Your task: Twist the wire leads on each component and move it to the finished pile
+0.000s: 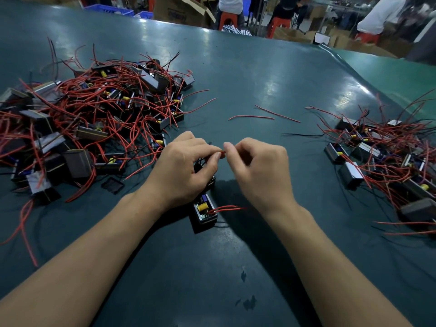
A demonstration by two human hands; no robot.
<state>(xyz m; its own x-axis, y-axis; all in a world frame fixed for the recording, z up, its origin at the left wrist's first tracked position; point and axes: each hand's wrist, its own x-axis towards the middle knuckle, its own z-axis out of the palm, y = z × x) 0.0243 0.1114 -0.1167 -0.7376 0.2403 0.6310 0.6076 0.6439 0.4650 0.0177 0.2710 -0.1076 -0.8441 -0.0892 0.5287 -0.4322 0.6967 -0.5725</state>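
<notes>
A red wire (pixel 222 152) is pinched between the fingertips of both hands near the middle of the table (pixel 247 74). The left hand (pixel 186 167) curls its fingers around the wire's near end, and a dark component (pixel 207 172) shows partly under that hand, mostly hidden by it. The right hand (pixel 257 169) grips the same wire with thumb and forefinger, its other fingers folded in. Just below the left wrist lies a second component (pixel 204 212), a small open black box with a yellow part inside and red leads running off to the right. A big heap of components (pixel 94 119) with tangled red wires fills the left side. A smaller pile (pixel 387 159) sits on the right. Two loose red wires (pixel 264 115) lie between the piles.
</notes>
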